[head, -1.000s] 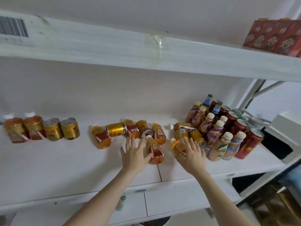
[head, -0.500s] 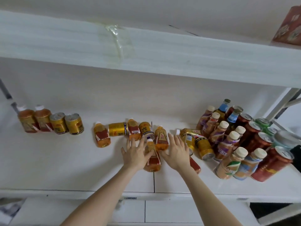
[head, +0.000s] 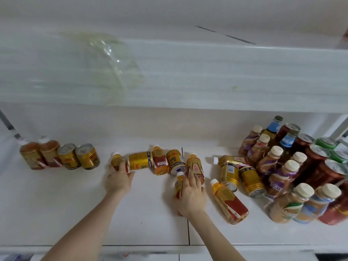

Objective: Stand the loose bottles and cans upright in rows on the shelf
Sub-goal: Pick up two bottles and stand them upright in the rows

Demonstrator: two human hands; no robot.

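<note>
Several orange bottles and gold cans lie on their sides across the middle of the white shelf (head: pixel 56 204). My left hand (head: pixel 118 179) is shut on the leftmost lying orange bottle (head: pixel 116 160). My right hand (head: pixel 191 196) covers and grips another lying orange bottle (head: pixel 178 182) in the centre. A gold can (head: pixel 140 160) lies just right of the left bottle. Further right lies a larger orange bottle (head: pixel 228 202) beside two lying gold cans (head: pixel 250 180). At the far left two bottles and two gold cans (head: pixel 87 156) stand upright in a row.
A dense group of upright bottles and red and green cans (head: pixel 301 166) fills the shelf's right end. The upper shelf board (head: pixel 188 76) overhangs close above, with clear tape stuck on it. The shelf's front edge runs along the bottom.
My left hand moved left from the centre bottle onto the leftmost lying bottle. My right hand shifted left and took hold of the centre bottle. The camera moved closer.
</note>
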